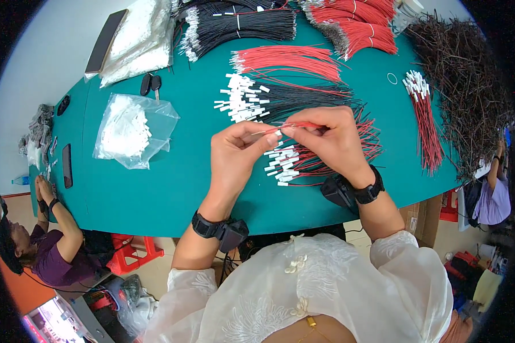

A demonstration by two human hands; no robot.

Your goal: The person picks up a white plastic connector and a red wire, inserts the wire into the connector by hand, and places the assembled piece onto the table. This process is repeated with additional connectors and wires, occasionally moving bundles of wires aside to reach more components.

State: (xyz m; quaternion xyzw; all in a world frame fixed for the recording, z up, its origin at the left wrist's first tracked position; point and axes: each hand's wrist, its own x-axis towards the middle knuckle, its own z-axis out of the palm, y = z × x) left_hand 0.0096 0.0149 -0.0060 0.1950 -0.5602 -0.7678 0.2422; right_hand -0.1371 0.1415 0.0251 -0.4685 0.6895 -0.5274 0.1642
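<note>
Over the table's middle, my left hand (234, 151) pinches the end of a thin red wire (303, 124) between thumb and fingertips. My right hand (329, 134) closes on the same red strand or one beside it; the fingers hide which. A tiny white piece shows between the two sets of fingertips, too small to make out. Just beneath lie red-and-black leads with white connectors (283, 163). Beyond my hands is a spread of black wires (303, 100) with white connectors (243, 94), then a row of loose red wires (286, 60).
A clear bag of white connectors (123, 128) lies left on the green table (177, 194). Tied black (252, 26) and red wire bundles (360, 34) stand at the back. On the right are finished-looking leads (426, 126) and a dark wire heap (460, 86). Another person (57, 246) sits at left.
</note>
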